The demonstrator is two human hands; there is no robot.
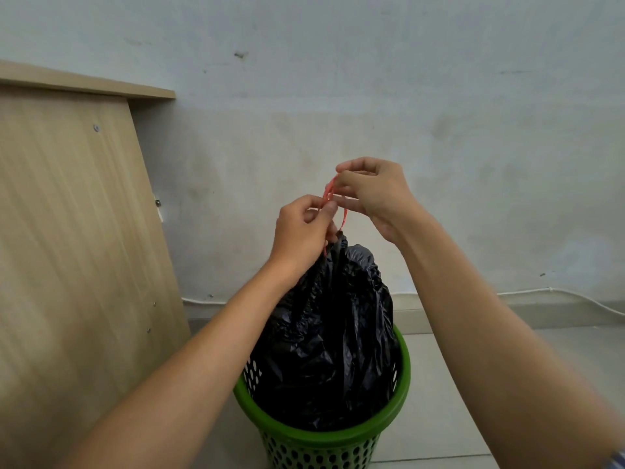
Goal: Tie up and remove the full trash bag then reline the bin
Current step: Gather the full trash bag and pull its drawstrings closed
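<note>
Here the black trash bag [333,336] sits in the green perforated bin [324,445], its neck gathered upward. The left hand [302,231] pinches the red drawstring [333,189] above the neck; the right hand [375,194] pinches its upper loop, just right.

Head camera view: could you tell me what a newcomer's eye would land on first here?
First, the two hands at centre: the left hand and right hand pinch a red drawstring above the gathered neck of a black trash bag. The bag bulges out of a green perforated bin below, beside a wooden panel on the left.
</note>
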